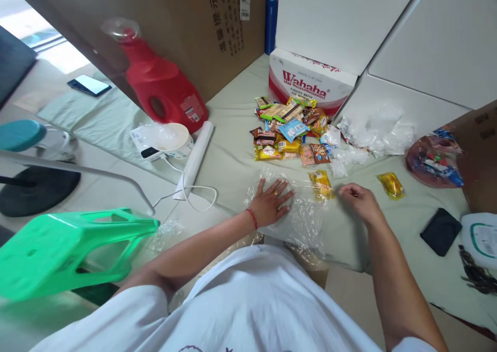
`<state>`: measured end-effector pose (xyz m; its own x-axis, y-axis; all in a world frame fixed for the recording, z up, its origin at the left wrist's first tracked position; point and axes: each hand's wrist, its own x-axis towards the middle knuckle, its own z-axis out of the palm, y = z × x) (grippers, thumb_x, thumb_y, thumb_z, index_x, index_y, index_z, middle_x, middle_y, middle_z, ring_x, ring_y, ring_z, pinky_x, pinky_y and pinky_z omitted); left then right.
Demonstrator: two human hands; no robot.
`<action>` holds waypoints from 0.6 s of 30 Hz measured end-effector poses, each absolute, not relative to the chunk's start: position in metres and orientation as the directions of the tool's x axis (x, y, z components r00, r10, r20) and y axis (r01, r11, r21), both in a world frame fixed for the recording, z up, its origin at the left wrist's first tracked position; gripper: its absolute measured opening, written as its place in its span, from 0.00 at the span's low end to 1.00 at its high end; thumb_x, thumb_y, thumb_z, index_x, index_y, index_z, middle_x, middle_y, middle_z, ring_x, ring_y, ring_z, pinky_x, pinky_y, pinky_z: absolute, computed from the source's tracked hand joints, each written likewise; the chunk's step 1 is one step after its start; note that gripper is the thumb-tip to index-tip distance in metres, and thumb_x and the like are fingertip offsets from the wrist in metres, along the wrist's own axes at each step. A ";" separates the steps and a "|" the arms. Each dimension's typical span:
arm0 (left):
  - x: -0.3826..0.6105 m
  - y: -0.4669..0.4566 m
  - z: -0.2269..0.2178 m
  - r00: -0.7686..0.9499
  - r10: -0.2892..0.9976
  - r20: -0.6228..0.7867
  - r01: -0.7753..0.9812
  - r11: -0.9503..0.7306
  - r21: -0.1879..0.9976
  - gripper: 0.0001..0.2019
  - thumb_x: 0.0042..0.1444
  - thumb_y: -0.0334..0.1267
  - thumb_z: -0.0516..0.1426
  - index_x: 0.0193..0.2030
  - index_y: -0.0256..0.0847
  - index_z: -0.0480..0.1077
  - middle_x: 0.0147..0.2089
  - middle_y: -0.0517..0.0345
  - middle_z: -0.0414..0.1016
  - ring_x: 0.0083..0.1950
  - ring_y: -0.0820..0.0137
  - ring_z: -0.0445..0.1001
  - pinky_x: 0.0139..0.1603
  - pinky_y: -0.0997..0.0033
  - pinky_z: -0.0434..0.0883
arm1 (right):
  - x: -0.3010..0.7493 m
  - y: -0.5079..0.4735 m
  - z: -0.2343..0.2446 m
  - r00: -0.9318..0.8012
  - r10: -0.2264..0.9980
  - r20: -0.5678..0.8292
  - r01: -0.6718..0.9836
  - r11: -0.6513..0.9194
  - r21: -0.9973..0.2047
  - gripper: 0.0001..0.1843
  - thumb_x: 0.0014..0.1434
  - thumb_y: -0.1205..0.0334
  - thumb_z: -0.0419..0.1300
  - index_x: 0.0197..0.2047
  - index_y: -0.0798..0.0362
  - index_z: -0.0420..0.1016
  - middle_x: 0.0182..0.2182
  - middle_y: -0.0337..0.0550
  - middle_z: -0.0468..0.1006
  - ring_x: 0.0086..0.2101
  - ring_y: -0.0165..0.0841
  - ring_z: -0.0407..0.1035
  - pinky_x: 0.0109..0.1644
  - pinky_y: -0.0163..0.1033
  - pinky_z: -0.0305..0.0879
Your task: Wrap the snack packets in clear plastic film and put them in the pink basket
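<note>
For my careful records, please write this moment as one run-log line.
left hand: spread on clear plastic | right hand: curled, near yellow packet | snack pile: in front of Wahaha box

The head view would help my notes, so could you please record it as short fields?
Left hand: open, palm down on clear plastic
Right hand: loosely curled; whether it holds anything is unclear
Between hands: yellow packet
Right of right hand: second yellow packet
Beyond hands: wrapped snacks, piled before a red-and-white box
Left side: red jug, green stool
</note>
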<state>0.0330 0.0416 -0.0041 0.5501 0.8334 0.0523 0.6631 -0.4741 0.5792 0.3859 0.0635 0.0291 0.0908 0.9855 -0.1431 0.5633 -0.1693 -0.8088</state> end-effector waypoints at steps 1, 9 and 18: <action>0.038 0.045 -0.005 0.553 0.830 0.064 0.657 -0.483 0.578 0.26 0.68 0.49 0.54 0.72 0.56 0.66 0.80 0.50 0.53 0.81 0.49 0.49 0.75 0.34 0.21 | 0.401 0.057 0.032 0.161 0.982 -0.101 0.549 -0.174 -0.817 0.22 0.53 0.43 0.65 0.37 0.55 0.79 0.29 0.42 0.77 0.30 0.32 0.66 0.35 0.38 0.61; 0.056 0.051 -0.006 0.572 0.815 0.099 0.628 -0.512 0.587 0.26 0.67 0.48 0.56 0.71 0.55 0.67 0.79 0.48 0.54 0.80 0.49 0.50 0.75 0.32 0.23 | 0.363 0.087 0.044 0.262 0.965 -0.005 0.813 -0.224 -0.537 0.25 0.60 0.39 0.58 0.43 0.54 0.80 0.34 0.49 0.81 0.35 0.38 0.72 0.42 0.41 0.65; 0.038 0.037 -0.011 0.613 0.778 0.135 0.660 -0.599 0.454 0.26 0.71 0.53 0.50 0.73 0.56 0.63 0.79 0.48 0.56 0.79 0.49 0.53 0.75 0.28 0.29 | 0.327 0.129 0.028 0.172 0.957 -0.231 0.698 -0.285 -0.658 0.29 0.47 0.43 0.72 0.45 0.56 0.81 0.35 0.47 0.82 0.34 0.38 0.74 0.40 0.41 0.70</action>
